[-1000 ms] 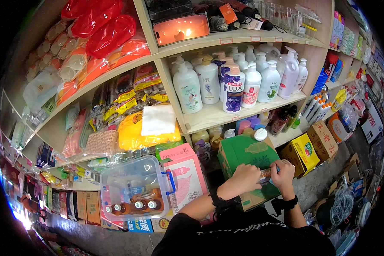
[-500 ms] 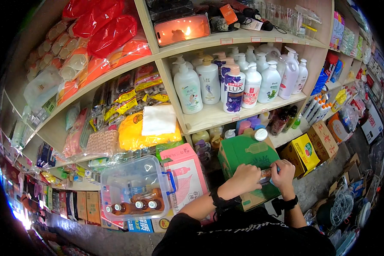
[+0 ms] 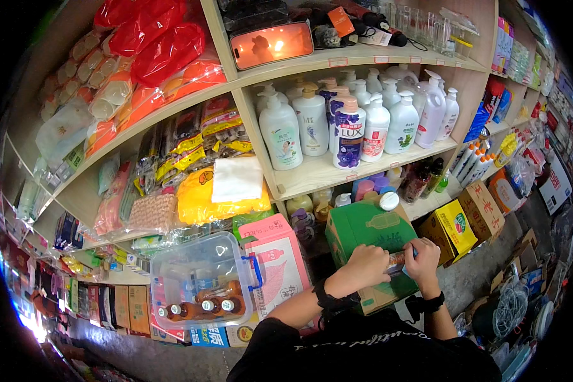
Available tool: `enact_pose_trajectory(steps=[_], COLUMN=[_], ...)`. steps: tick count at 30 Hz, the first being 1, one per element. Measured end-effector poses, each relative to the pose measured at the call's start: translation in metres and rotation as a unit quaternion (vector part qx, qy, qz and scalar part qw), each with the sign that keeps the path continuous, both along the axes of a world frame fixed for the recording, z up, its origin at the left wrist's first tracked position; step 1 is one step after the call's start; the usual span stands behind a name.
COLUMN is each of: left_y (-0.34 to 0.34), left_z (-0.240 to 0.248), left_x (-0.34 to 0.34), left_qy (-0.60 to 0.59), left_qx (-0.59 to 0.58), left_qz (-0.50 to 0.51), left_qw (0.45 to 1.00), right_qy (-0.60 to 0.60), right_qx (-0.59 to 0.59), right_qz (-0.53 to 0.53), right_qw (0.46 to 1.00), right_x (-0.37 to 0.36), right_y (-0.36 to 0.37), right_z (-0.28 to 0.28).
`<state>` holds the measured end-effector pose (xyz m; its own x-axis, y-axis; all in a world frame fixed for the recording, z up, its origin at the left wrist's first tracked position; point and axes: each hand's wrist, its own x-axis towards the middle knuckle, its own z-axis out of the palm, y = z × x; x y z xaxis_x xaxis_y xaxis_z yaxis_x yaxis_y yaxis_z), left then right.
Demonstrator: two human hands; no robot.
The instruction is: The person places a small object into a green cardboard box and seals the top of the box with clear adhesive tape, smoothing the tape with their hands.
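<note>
Over a green carton, my left hand and my right hand are closed on a small brownish bottle lying sideways between them. Fingers cover most of it, so only a short stretch of its side shows. At the carton's far edge sits a white round cap-like thing. To the left, a clear plastic bin with a blue handle holds several brown bottles with white caps, lying on their sides.
A pink carton stands between the bin and the green carton. Ahead are wooden shelves with pump bottles, a yellow package and a lit phone. At right, yellow boxes and coiled wire are on the floor.
</note>
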<state>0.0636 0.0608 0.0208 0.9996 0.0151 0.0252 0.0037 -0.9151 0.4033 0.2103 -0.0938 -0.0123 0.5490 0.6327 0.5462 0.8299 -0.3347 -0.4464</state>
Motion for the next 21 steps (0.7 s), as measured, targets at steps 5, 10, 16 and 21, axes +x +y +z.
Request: enact_pose_trajectory(steps=[5, 10, 16, 21], left_y=[0.0001, 0.0001, 0.0001, 0.0004], left_z=[0.001, 0.0001, 0.0006, -0.0026], left_x=[-0.0006, -0.0007, -0.0003, 0.0], left_qy=[-0.001, -0.002, 0.002, -0.004], left_qx=[0.003, 0.004, -0.001, -0.001], left_qz=[-0.001, 0.0, 0.001, 0.002], left_qw=[1.0, 1.0, 1.0, 1.0], right_qy=[0.0, 0.003, -0.004, -0.001], right_qx=[0.01, 0.001, 0.002, 0.007], right_qz=[0.003, -0.003, 0.0, 0.0], right_qw=[1.0, 1.0, 1.0, 1.0], right_x=[-0.0013, -0.001, -0.0016, -0.0018], right_y=[0.0006, 0.0007, 0.0007, 0.0008], right_z=[0.0013, 0.0005, 0.0023, 0.0023])
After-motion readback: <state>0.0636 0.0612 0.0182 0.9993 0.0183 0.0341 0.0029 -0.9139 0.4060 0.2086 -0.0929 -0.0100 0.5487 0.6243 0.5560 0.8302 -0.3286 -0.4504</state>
